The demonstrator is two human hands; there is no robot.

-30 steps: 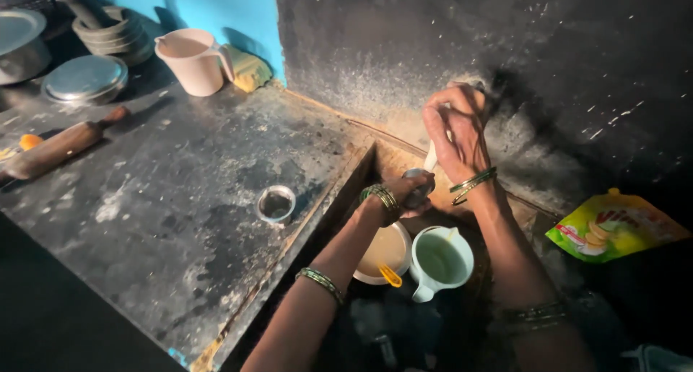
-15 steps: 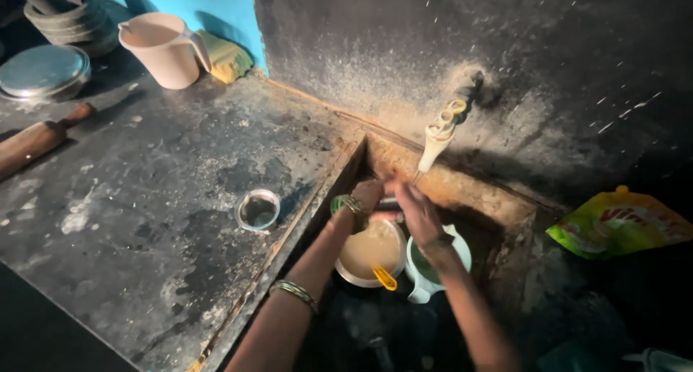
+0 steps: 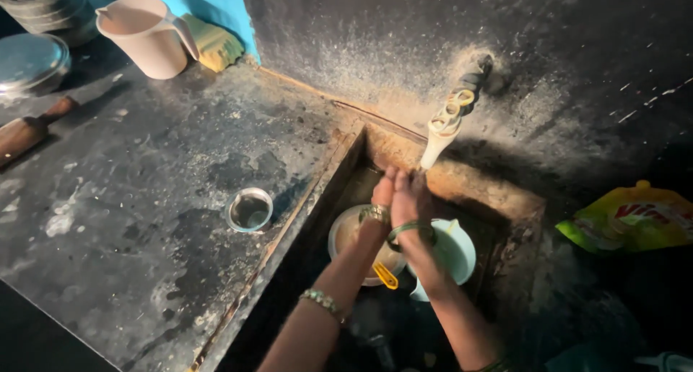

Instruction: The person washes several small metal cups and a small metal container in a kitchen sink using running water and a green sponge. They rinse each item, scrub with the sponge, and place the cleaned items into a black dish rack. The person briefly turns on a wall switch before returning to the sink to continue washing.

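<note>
We held our left hand (image 3: 383, 190) and right hand (image 3: 408, 197) pressed together, palm to palm, just under the tap (image 3: 442, 133); both were flat and gripped nothing. Beneath them, in the sink (image 3: 339, 171): a round bowl (image 3: 345, 231) with a yellow-handled utensil (image 3: 385, 275) across it, and a pale green jug (image 3: 456, 252) touching the bowl. On the dark counter (image 3: 144, 199) to the left: a small steel cup (image 3: 250, 209), a pink jug (image 3: 144, 34), a rolling pin (image 3: 29, 130).

Sink's tight for you: white plastic tap spout (image 3: 442, 137) above, round steel bowl (image 3: 351, 231) and pale-blue plastic jug (image 3: 458, 253) below.
</note>
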